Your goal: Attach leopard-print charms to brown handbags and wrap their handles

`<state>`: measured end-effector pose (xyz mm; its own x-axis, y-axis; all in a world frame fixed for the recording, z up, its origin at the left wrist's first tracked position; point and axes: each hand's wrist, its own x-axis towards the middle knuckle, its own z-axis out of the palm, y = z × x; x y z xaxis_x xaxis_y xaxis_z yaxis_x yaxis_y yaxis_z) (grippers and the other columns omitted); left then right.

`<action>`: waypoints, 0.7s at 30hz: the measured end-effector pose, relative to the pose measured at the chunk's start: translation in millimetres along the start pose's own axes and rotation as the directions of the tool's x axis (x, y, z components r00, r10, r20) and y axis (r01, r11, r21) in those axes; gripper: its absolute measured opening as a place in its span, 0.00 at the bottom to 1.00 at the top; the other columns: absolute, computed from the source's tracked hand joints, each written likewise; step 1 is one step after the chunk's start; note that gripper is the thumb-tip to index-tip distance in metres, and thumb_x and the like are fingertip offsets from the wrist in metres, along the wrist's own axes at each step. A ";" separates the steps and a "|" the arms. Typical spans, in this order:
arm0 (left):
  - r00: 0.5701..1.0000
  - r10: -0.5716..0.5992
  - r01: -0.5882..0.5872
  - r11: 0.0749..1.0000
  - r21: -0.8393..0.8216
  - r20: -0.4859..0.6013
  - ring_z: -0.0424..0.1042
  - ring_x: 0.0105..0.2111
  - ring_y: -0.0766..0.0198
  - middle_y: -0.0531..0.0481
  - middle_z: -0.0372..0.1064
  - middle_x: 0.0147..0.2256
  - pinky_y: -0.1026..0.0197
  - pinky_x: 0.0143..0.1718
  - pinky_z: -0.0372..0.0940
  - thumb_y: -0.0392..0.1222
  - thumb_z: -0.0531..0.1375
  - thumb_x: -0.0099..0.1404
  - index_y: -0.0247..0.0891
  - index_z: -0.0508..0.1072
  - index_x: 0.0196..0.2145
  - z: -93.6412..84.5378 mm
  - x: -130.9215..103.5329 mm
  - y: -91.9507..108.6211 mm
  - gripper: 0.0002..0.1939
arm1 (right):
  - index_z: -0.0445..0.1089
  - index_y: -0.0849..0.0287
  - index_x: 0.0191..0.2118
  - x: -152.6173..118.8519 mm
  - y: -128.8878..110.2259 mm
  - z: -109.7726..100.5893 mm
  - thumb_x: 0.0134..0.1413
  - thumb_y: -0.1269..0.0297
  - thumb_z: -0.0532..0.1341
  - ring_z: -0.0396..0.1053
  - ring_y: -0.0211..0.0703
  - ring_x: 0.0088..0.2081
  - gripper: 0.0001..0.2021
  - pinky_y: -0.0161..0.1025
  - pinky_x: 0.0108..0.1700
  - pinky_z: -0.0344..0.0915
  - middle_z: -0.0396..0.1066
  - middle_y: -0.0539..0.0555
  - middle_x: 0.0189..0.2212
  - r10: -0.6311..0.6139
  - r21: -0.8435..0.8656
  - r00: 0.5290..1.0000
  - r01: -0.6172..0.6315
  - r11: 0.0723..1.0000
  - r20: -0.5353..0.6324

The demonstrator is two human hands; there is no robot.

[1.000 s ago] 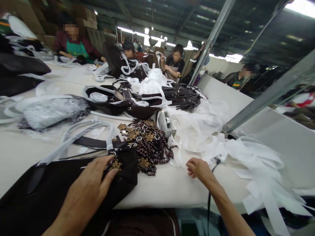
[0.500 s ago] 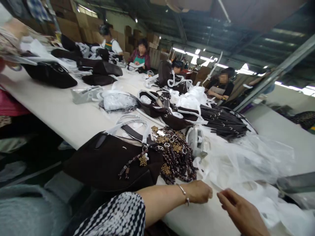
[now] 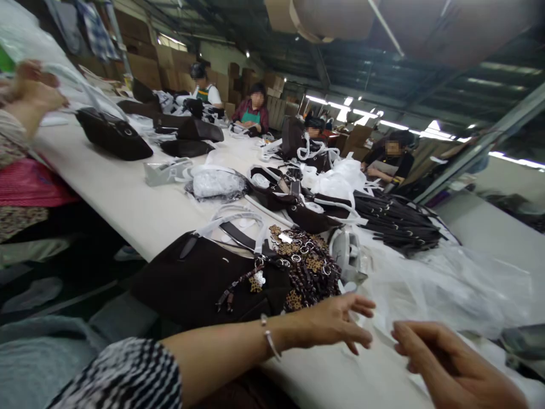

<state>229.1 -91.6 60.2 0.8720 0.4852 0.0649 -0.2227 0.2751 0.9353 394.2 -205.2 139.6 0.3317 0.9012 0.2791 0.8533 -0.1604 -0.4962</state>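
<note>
My left hand [image 3: 330,325] reaches over the table's near edge, fingers spread, with nothing seen in it. To its right, my right hand [image 3: 455,360] has its fingers curled and their tips drawn together; whatever they pinch, if anything, is too small to make out. A gap separates the two hands. Behind my left forearm a dark brown handbag [image 3: 204,278] lies with its wrapped handle up and a tassel charm [image 3: 238,284] hanging on its front. Beside the bag is a heap of charms [image 3: 315,264] with patterned flower pieces, rings and braided cords.
A tape dispenser [image 3: 349,253] stands behind my hands, and clear plastic sheeting [image 3: 443,284] spreads to the right. Farther back lie black straps [image 3: 395,218], more brown bags [image 3: 306,213] and a plastic-wrapped bundle [image 3: 219,183]. Several people sit around the table; a co-worker's hands [image 3: 36,88] are at far left.
My left hand has gone from closed to spread fingers and shifted slightly left and up. My right hand has moved right, its fingers more curled. The whole view has swung a little left.
</note>
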 end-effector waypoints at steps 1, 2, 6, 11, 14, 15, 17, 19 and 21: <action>0.999 0.001 -0.006 0.993 -0.117 -0.038 0.72 0.32 0.65 0.39 0.64 0.54 0.61 0.30 0.67 0.44 0.66 0.56 0.40 0.66 0.57 -7.7 -22.0 14.0 0.32 | 0.73 0.51 0.33 -1.0 -19.7 14.1 0.51 0.47 0.62 0.73 0.45 0.24 0.13 0.37 0.28 0.68 0.76 0.51 0.25 -0.005 0.034 1.000 0.004 0.999 0.028; 0.991 0.016 -0.038 0.984 -0.171 -0.132 0.72 0.31 0.67 0.38 0.65 0.53 0.64 0.28 0.65 0.47 0.64 0.60 0.38 0.69 0.54 -16.4 -43.1 25.6 0.25 | 0.73 0.52 0.31 -1.8 -38.5 27.7 0.53 0.48 0.60 0.72 0.44 0.24 0.13 0.36 0.29 0.67 0.75 0.51 0.23 -0.022 0.075 0.997 0.017 0.997 0.067; 0.933 0.026 -0.131 0.954 -0.271 -0.359 0.72 0.31 0.68 0.38 0.71 0.47 0.65 0.31 0.66 0.52 0.60 0.66 0.31 0.74 0.39 -50.1 -107.2 44.7 0.17 | 0.70 0.55 0.25 -0.6 -91.5 75.1 0.58 0.55 0.57 0.67 0.40 0.23 0.14 0.34 0.27 0.61 0.71 0.50 0.20 -0.198 0.230 0.947 0.140 0.963 0.252; 0.871 -0.032 -0.167 0.919 -0.357 -0.491 0.76 0.35 0.65 0.37 0.74 0.45 0.65 0.36 0.69 0.43 0.62 0.66 0.31 0.70 0.47 -71.6 -139.8 42.6 0.15 | 0.69 0.57 0.25 6.6 -115.3 113.4 0.58 0.61 0.58 0.65 0.37 0.24 0.12 0.33 0.28 0.57 0.70 0.47 0.20 -0.293 0.294 0.880 0.187 0.937 0.374; 0.845 -0.026 -0.238 0.876 -0.420 -0.534 0.76 0.42 0.62 0.38 0.75 0.46 0.64 0.46 0.69 0.37 0.64 0.63 0.31 0.72 0.45 -79.1 -144.6 44.6 0.13 | 0.69 0.57 0.25 11.9 -117.5 121.1 0.57 0.62 0.58 0.64 0.37 0.23 0.12 0.33 0.27 0.57 0.69 0.46 0.19 -0.248 0.278 0.869 0.134 0.951 0.429; 0.832 -0.023 -0.259 0.868 -0.424 -0.555 0.76 0.44 0.61 0.38 0.75 0.46 0.63 0.49 0.68 0.37 0.65 0.62 0.31 0.73 0.44 -82.0 -144.9 45.0 0.13 | 0.69 0.57 0.25 14.2 -116.4 121.5 0.57 0.61 0.58 0.65 0.37 0.23 0.12 0.33 0.27 0.57 0.69 0.46 0.19 -0.224 0.260 0.866 0.114 0.959 0.447; 0.796 -0.027 -0.270 0.879 -0.394 -0.605 0.76 0.43 0.61 0.40 0.76 0.43 0.63 0.49 0.69 0.39 0.67 0.61 0.30 0.75 0.40 -88.0 -144.1 44.4 0.12 | 0.70 0.57 0.25 19.6 -112.7 120.5 0.58 0.60 0.58 0.66 0.38 0.24 0.12 0.34 0.27 0.59 0.70 0.47 0.20 -0.187 0.213 0.847 0.090 0.973 0.498; 0.758 -0.071 -0.217 0.910 -0.353 -0.649 0.77 0.37 0.63 0.42 0.77 0.37 0.64 0.43 0.71 0.45 0.68 0.59 0.29 0.76 0.35 -93.1 -141.3 41.9 0.14 | 0.74 0.56 0.28 26.3 -110.0 120.0 0.58 0.60 0.59 0.70 0.40 0.28 0.11 0.35 0.32 0.63 0.74 0.49 0.24 -0.196 0.182 0.837 0.118 0.976 0.510; 0.743 -0.138 -0.117 0.937 -0.330 -0.655 0.77 0.31 0.64 0.42 0.77 0.32 0.65 0.36 0.72 0.51 0.67 0.59 0.29 0.75 0.33 -95.9 -136.9 39.0 0.18 | 0.77 0.54 0.35 33.5 -111.9 123.1 0.56 0.59 0.61 0.72 0.45 0.38 0.08 0.39 0.42 0.66 0.77 0.52 0.35 -0.251 0.176 0.872 0.193 0.965 0.419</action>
<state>59.2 -67.7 54.5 0.3924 0.8664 -0.3089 -0.4549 0.4747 0.7535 260.3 -107.4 103.2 -0.0938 0.9953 0.0232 0.8171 0.0903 -0.5693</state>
